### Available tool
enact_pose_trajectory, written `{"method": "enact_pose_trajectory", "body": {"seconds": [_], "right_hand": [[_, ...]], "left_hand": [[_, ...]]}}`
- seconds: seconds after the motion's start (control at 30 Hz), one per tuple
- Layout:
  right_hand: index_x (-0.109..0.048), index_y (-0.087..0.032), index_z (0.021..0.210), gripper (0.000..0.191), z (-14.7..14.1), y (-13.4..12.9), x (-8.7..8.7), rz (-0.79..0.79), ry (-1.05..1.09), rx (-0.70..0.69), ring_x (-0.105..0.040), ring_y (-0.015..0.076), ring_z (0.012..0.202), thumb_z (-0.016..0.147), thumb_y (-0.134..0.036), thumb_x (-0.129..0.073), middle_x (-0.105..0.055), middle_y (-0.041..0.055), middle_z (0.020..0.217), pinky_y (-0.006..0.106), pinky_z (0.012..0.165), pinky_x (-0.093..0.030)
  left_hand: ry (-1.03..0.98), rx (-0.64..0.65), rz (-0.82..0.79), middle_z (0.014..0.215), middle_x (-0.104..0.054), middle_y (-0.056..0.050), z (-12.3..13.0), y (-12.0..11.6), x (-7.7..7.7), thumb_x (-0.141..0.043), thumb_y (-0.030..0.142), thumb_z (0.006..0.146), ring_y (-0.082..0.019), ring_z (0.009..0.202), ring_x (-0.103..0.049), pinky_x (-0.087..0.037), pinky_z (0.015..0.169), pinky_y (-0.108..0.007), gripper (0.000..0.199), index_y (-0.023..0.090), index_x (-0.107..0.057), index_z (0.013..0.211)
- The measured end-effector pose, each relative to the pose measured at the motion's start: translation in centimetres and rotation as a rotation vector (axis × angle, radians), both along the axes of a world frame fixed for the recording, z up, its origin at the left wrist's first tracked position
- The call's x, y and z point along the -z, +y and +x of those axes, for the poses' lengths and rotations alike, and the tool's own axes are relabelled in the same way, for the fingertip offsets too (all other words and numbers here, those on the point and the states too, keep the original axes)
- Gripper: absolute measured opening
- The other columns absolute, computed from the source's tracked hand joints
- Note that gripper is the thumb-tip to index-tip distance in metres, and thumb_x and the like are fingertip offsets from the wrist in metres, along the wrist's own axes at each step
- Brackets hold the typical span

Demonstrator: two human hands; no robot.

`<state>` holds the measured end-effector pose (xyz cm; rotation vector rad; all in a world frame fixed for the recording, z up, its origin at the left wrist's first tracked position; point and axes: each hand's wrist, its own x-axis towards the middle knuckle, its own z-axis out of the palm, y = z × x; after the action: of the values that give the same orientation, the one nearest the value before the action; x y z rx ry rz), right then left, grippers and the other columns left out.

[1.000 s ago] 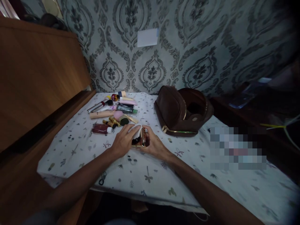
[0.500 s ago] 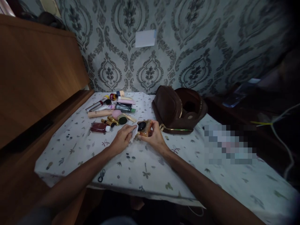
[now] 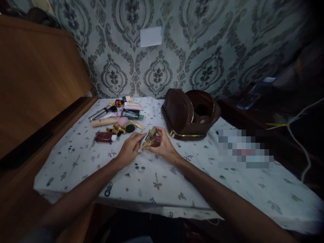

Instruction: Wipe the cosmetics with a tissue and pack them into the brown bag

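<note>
The left hand (image 3: 129, 149) pinches a white cloth (image 3: 143, 139) just left of the bottle (image 3: 152, 136). Over the desk (image 3: 144, 182), the bottle slants, long axis away and rightward; the right hand (image 3: 165, 145), nearer it, is clamped on its right side. The bag (image 3: 181, 116) sits farther right.

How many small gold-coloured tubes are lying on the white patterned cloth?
2: one small gold-coloured tube just behind the dark red, white-capped bottle, the other gold-coloured tube beside the round pink item. More may be hidden.
</note>
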<state>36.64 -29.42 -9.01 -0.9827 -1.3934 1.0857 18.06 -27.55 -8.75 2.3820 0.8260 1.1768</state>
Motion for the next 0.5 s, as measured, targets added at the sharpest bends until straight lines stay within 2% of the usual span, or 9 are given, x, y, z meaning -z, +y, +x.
{"method": "enact_pose_trajectory", "body": {"seconds": [0.07,0.17,0.3,0.37,0.5], "right_hand": [[-0.04,-0.027,0.121,0.08,-0.2,-0.3,-0.1,0.018,-0.003,-0.081,-0.058,0.0147,0.086,0.056,-0.029,-0.087,-0.054,0.0034,0.114,0.028,0.072,-0.054],[-0.042,-0.026,0.129,0.078,-0.3,-0.7,-0.4,0.018,-0.066,-0.206,-0.056,0.0131,0.075,0.062,-0.028,-0.083,-0.057,-0.0001,0.098,0.027,0.065,-0.051],[-0.045,-0.023,0.139,0.083,-0.3,-0.8,-0.6,0.014,-0.172,-0.233,-0.05,0.0136,0.064,0.065,-0.029,-0.082,-0.053,-0.0036,0.077,0.028,0.059,-0.046],[-0.046,-0.022,0.141,0.087,-0.3,-0.8,-0.4,0.011,-0.18,-0.2,-0.052,0.0159,0.068,0.063,-0.03,-0.084,-0.054,-0.0024,0.078,0.03,0.064,-0.048],[-0.039,-0.025,0.147,0.101,-0.4,-0.7,0.0,-0.046,-0.094,-0.186,-0.058,0.0206,0.087,0.058,-0.033,-0.087,-0.06,0.0034,0.104,0.035,0.078,-0.051]], "left_hand": [[-0.019,0.005,0.027,0.108,-0.062,-0.009,0.0,-0.1,-0.4,-0.04,0.002,0.087,-0.019,0.102,-0.06,-0.05,0.09,-0.033,0.051,0.018,-0.058,0.132],[-0.065,-0.001,0.054,0.109,-0.061,-0.008,0.0,0.0,-0.8,-0.039,0.005,0.091,-0.019,0.104,-0.059,-0.049,0.092,-0.033,0.047,0.02,-0.058,0.132],[-0.092,0.015,0.078,0.115,-0.059,-0.008,-0.2,0.1,-1.1,-0.039,0.004,0.091,-0.019,0.111,-0.058,-0.047,0.097,-0.036,0.046,0.022,-0.063,0.126],[-0.076,0.03,0.103,0.119,-0.059,-0.009,-0.3,0.0,-1.3,-0.038,0.002,0.088,-0.02,0.116,-0.056,-0.046,0.1,-0.038,0.046,0.02,-0.066,0.12],[-0.017,0.096,0.187,0.119,-0.062,-0.009,-0.6,-0.4,-2.1,-0.039,0.002,0.088,-0.022,0.113,-0.056,-0.047,0.098,-0.043,0.042,0.02,-0.071,0.108]]}}
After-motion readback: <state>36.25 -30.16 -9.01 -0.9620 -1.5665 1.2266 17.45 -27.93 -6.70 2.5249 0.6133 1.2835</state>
